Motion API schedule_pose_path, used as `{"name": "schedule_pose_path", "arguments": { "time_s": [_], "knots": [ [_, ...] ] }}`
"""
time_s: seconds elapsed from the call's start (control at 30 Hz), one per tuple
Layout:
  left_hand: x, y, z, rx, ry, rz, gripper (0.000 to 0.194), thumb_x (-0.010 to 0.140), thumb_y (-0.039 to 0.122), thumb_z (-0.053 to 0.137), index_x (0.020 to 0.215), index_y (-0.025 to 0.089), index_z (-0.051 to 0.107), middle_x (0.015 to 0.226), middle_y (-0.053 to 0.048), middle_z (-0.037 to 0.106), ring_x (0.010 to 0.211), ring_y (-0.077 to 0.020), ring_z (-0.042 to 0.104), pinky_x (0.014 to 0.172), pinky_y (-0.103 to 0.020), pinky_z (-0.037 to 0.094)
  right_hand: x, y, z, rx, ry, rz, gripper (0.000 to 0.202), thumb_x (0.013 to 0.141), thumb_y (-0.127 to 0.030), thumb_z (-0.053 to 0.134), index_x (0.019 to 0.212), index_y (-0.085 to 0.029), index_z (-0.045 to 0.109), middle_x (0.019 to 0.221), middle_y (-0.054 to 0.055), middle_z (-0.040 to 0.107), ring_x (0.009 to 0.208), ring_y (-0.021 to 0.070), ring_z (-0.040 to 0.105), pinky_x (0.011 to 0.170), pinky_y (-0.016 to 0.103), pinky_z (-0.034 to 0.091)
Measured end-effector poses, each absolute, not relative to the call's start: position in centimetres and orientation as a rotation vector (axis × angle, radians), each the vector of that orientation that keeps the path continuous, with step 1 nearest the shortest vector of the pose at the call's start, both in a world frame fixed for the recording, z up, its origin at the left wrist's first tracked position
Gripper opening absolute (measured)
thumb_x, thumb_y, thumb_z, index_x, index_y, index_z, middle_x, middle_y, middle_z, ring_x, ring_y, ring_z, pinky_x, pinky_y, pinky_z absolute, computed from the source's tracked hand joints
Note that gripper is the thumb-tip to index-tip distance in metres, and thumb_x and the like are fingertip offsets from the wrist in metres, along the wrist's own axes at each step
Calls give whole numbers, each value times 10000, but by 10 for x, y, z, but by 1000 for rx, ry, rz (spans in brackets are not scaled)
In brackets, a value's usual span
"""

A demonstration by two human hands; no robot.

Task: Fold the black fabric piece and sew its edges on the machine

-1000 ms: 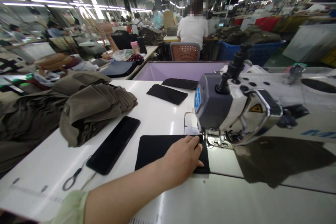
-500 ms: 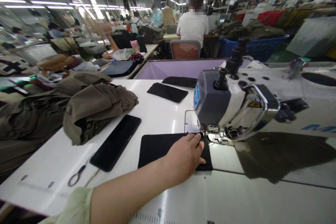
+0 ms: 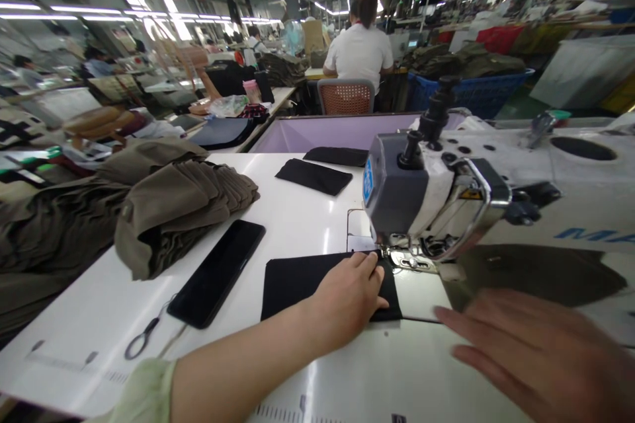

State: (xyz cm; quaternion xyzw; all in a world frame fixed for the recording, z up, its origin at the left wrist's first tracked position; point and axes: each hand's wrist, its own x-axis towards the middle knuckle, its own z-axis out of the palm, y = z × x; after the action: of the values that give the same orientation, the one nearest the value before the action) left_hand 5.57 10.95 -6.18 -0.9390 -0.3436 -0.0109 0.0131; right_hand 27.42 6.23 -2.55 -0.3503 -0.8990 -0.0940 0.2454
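Note:
A black fabric piece (image 3: pixel 292 281) lies flat on the white sewing table, its far right corner by the needle area of the sewing machine (image 3: pixel 397 178). My left hand (image 3: pixel 350 297) rests on the fabric's right part, pressing it down, with the fingertips close to the presser foot and the thumb apart. My right hand (image 3: pixel 536 350) is blurred, at the lower right over the table, fingers stretched apart and nothing in them. Beyond it, an olive fabric piece (image 3: pixel 546 274) lies under the machine arm.
A black phone (image 3: pixel 218 274) with a ring strap lies left of the fabric. Olive fabric stacks (image 3: pixel 183 205) fill the table's left side. Two small black pieces (image 3: pixel 313 176) lie farther back. Behind a purple-lined bin (image 3: pixel 317 132), a person in white (image 3: pixel 360 53) sits facing away.
My right hand has come into view from the lower right. My left hand and the black fabric keep their places. The view has shifted slightly.

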Motion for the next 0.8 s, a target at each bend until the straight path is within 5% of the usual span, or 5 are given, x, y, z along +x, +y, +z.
{"name": "schedule_pose_path", "arguments": {
  "time_s": [0.13,0.47,0.63,0.8],
  "knots": [
    [55,111,-63,-2945,-1023,-27,272,877,333,511,951,78,570,1043,-112,533,1089,-250,426,896,-344,378,227,83,-38,-830,-2643,-258,362,920,-211,265,754,-191,586,602,20,535,544,152,473,507,314,337],
    [53,113,-69,-2949,-1078,-86,359,844,392,555,1002,69,540,1022,-114,533,1037,-251,447,847,-334,394,239,84,-62,-769,-2613,43,305,919,-248,326,767,-156,574,609,6,510,566,134,429,546,278,274],
    [53,100,-65,-3053,-833,-69,82,804,177,585,769,110,555,831,-59,540,832,-203,494,676,-307,426,234,83,-59,-743,-2622,49,335,917,-237,330,682,-148,552,584,12,495,546,131,411,523,286,262],
    [54,86,-68,-3119,-827,-96,83,779,122,558,705,131,522,739,-38,497,720,-190,478,581,-302,418,234,84,-61,-758,-2617,45,368,930,-247,288,706,-148,563,578,9,499,532,128,410,510,287,273]
  ]
}}
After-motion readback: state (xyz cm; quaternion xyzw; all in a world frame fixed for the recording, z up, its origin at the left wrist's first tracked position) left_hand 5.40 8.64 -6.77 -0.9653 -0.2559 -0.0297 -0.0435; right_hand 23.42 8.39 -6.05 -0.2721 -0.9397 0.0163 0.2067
